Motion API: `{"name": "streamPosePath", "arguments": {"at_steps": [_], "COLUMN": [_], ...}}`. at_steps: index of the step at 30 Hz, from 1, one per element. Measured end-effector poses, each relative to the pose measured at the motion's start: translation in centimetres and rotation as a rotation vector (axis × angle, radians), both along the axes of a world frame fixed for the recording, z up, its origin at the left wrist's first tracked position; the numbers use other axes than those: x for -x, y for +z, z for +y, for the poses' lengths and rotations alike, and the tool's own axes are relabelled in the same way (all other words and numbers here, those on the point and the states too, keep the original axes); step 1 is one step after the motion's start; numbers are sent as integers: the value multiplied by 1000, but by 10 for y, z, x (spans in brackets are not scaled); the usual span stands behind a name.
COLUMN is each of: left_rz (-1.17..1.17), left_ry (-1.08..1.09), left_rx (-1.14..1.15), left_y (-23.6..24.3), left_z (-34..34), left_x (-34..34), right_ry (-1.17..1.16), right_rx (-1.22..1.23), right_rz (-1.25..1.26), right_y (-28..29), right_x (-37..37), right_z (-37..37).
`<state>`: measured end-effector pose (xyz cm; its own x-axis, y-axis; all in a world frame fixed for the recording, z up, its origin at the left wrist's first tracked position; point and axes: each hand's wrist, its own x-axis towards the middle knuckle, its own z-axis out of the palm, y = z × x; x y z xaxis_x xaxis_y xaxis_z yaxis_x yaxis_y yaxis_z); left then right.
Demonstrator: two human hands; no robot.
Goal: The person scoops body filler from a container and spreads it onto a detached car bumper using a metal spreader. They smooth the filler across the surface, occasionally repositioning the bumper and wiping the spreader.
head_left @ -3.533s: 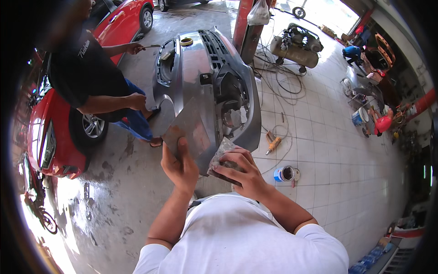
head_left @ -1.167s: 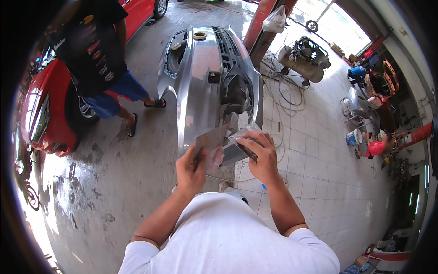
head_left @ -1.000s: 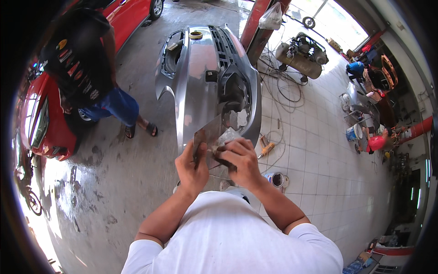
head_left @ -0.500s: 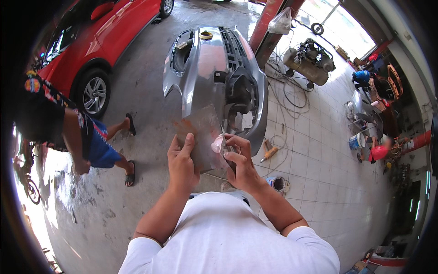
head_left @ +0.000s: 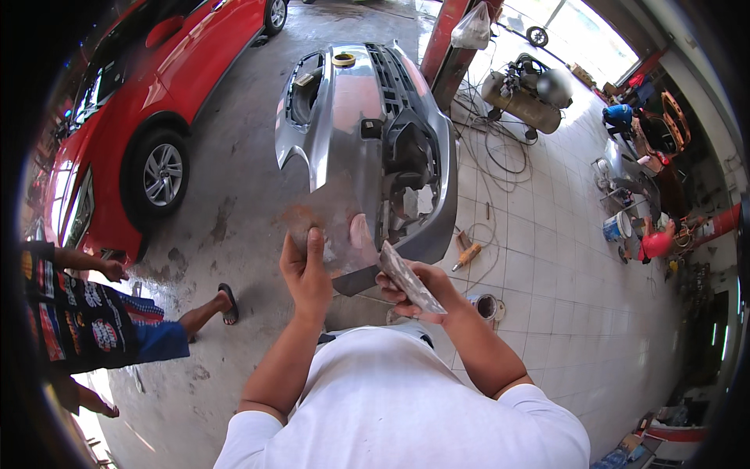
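Note:
My left hand (head_left: 307, 275) grips a thin grey mixing plate (head_left: 332, 215) by its near edge, thumb on top. A lump of pink body filler (head_left: 360, 233) sits toward the plate's right side, and a rusty-brown stain marks its left. My right hand (head_left: 437, 288) is closed around a putty spreader (head_left: 412, 280), its flat face smeared pale grey; the spreader is apart from the plate. Just beyond the plate, a grey car bumper (head_left: 341, 152) with sanded pink patches stands lengthwise, partly hidden by the plate.
A roll of tape (head_left: 344, 59) lies on the bumper. To the right are a yellow-handled tool (head_left: 467, 256), an open can (head_left: 486, 307), hoses and an air compressor (head_left: 522, 102). A red car (head_left: 168, 86) and a walking person (head_left: 94, 320) are at left; others work far right.
My right hand has drawn away from the filler, down and to the right, turning the spreader's flat face into view. The person at left has walked nearer.

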<state>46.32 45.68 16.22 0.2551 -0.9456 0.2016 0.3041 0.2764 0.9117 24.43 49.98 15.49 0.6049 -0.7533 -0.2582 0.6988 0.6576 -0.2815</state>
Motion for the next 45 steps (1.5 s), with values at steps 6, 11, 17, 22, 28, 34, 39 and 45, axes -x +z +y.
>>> {"name": "streamPosePath", "arguments": {"at_steps": [6,11,17,22,28,34,39,45], "left_rz": [-133,-141,-29,-512,-631,-477,4,535], "left_ry": [-148,-266,-109,-164,-12,186,218,-102], "left_rx": [-53,-95,-81,-55,75,84,-18,-468], "left_y": [7,9,4,2,26,37,25,38], "left_z": [21,41,22,22,22,17,6,32], "left_x": [14,25,1,-9,6,-20,-36,-40], "right_ry": [34,-122,-666,-527,-380,-91,-454,-371], "right_rx": [-180,24,-165,1106,1465,1661,1719,1739], "right_rz": [121,336,476,1553,1848,1750,1280,1509], "right_y": [-30,-91,-51,9,31,1,40,11], "right_x": [-5,-14,19,17,-39,-53,-67,-65], "right_z": [3,-12,-37,-15,-6,-1,7,-43]}}
